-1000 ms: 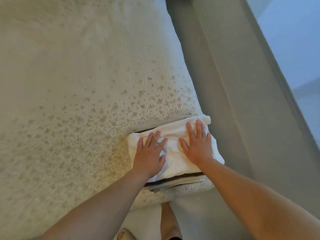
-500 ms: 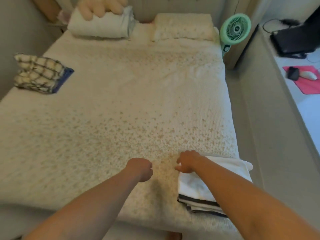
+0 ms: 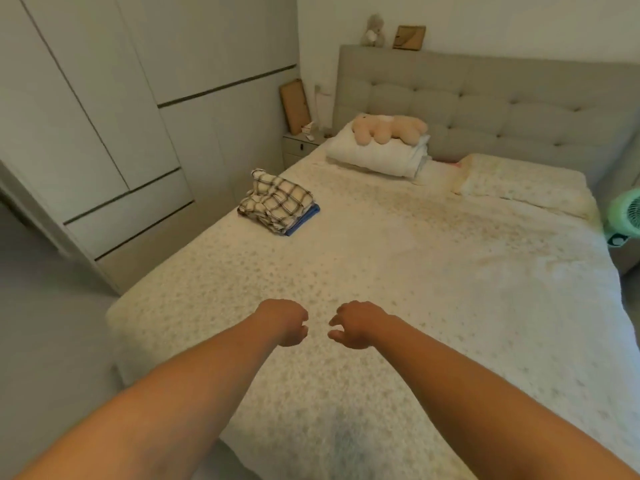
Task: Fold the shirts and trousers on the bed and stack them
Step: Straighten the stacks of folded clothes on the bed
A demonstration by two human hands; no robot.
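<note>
A pile of checked cream-and-dark clothes (image 3: 277,202) lies on a blue garment near the bed's left edge, far from both hands. The bed (image 3: 398,271) has a cream speckled cover. My left hand (image 3: 285,320) and my right hand (image 3: 353,323) hang side by side above the bed's near part, fingers loosely curled, holding nothing. The folded white stack seen a moment ago is out of view.
A white rolled duvet (image 3: 374,155) with a plush bear (image 3: 388,128) lies at the head of the bed, beside a speckled pillow (image 3: 519,183). White wardrobe doors (image 3: 104,133) stand on the left, a bedside table (image 3: 299,147) behind, a green fan (image 3: 627,216) at right.
Both hands lifted off the folded white stack and drew together over the bare cover. The view swung left and up, so the stack left the frame and the checked pile came into view.
</note>
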